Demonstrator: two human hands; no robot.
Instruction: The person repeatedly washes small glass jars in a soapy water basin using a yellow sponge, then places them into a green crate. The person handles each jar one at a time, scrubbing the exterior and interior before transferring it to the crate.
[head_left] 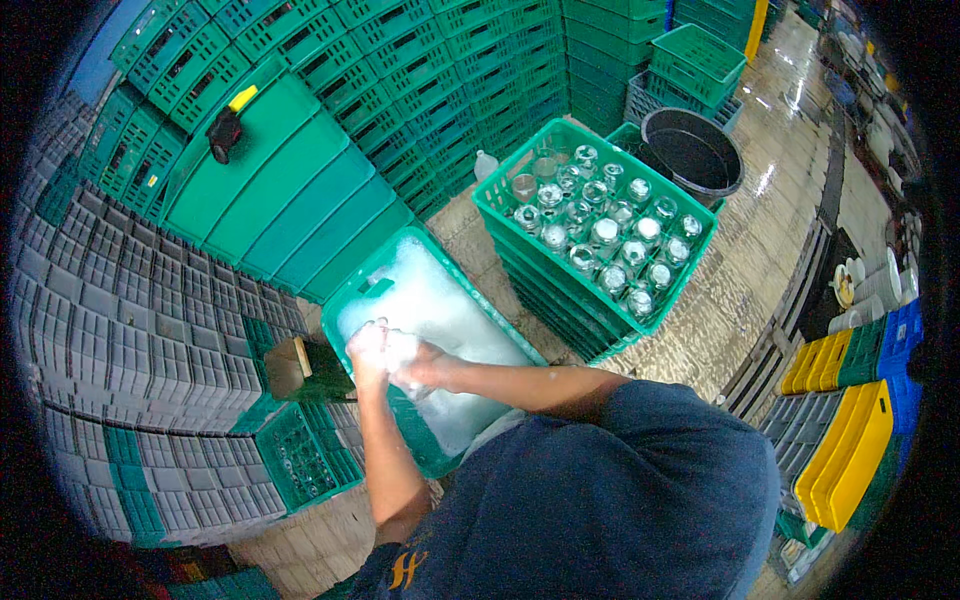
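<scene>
Both my hands are close together over a green tub (508,330) full of white suds, with foam covering the fingers. My left hand (368,345) is curled at the tub's left side. My right hand (428,368) is closed right beside it, the forearm crossing the tub's near right edge. A foamy lump (402,348) sits between them; whatever is under the suds cannot be made out. To the right of the tub, on a stack of green crates, a green crate (545,250) holds several clear glass jars (604,232).
Tall stacks of green crates (400,75) stand behind, grey crates (150,330) at left. A black round tub (690,150) is beyond the jars. Lower left is a crate of glassware (300,455). Yellow crates (850,460) stand at far right, beside a wet-looking floor (770,190).
</scene>
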